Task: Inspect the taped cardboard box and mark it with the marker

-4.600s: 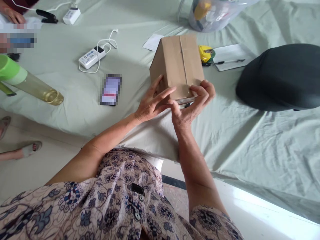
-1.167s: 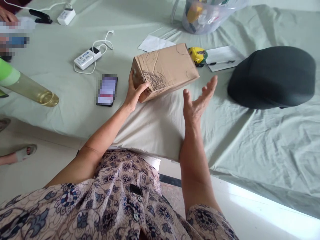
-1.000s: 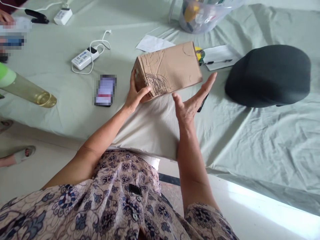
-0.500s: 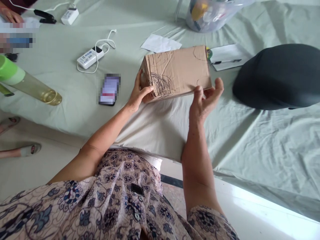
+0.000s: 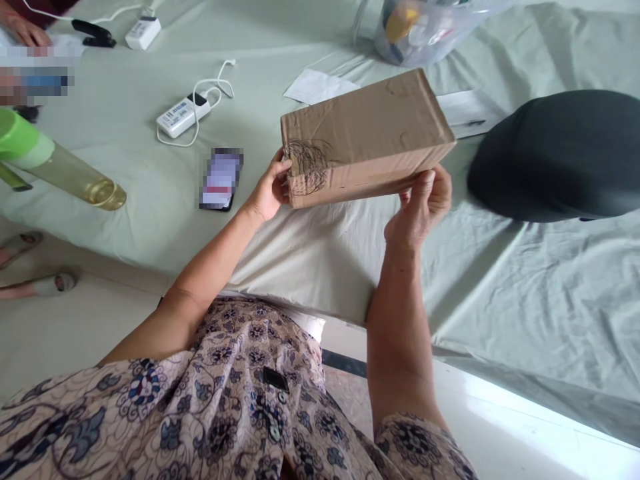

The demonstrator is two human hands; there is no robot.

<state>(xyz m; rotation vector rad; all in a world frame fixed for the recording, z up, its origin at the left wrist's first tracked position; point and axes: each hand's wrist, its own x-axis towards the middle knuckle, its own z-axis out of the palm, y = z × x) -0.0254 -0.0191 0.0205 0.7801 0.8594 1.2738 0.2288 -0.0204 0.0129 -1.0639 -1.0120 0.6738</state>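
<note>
A brown cardboard box [image 5: 370, 127] with dark scribbled lines near its left end is held between both hands over the cloth-covered table. My left hand [image 5: 271, 187] grips the box's left end, its fingers partly hidden behind the edge. At the lower right corner, my right hand [image 5: 423, 203] is closed on the bottom edge, thumb in front. The box is tilted, with its right end raised and turned away. Behind it lie a sheet of white paper [image 5: 317, 87] and, to the right, another paper with a pen [image 5: 475, 123], both partly covered by the box.
A dark cap-like object [image 5: 555, 157] lies to the right. On the left are a phone [image 5: 220, 180], a white power strip with cable [image 5: 183, 115] and a green-lidded bottle [image 5: 65, 163]. A clear tub [image 5: 417, 30] stands behind. Another person's hand [image 5: 27, 30] rests at upper left.
The box has been lifted and rolled, so its front side and right end now show. My right hand has moved right and closed on the lower corner.
</note>
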